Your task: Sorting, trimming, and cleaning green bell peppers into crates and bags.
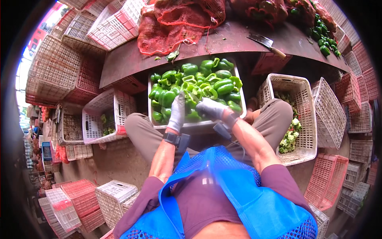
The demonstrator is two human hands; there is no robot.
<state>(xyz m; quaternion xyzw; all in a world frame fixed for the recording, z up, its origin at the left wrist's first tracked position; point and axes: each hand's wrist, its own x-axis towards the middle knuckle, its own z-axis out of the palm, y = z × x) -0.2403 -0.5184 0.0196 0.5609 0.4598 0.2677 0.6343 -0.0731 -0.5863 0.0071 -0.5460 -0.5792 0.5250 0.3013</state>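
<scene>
A white plastic crate (237,75) full of green bell peppers (223,86) stands between my knees. Some peppers are whole; others in the middle are split open and show pale green insides. Over the near part of the crate, my left hand (177,110) in a light glove is closed on a green bell pepper (191,100), its thumb pointing away from me. My right hand (213,108), gloved too and slightly blurred, is curled beside that pepper with its knuckles up. What lies inside its fingers is hidden.
Beyond the crate is a dark tabletop (234,44) with red mesh sacks (175,28) and a wooden-handled cleaver (266,44). To my right, a crate (309,119) holds pale green pepper cores (290,137). Another crate (89,119) with scraps stands left. Stacked crates surround me.
</scene>
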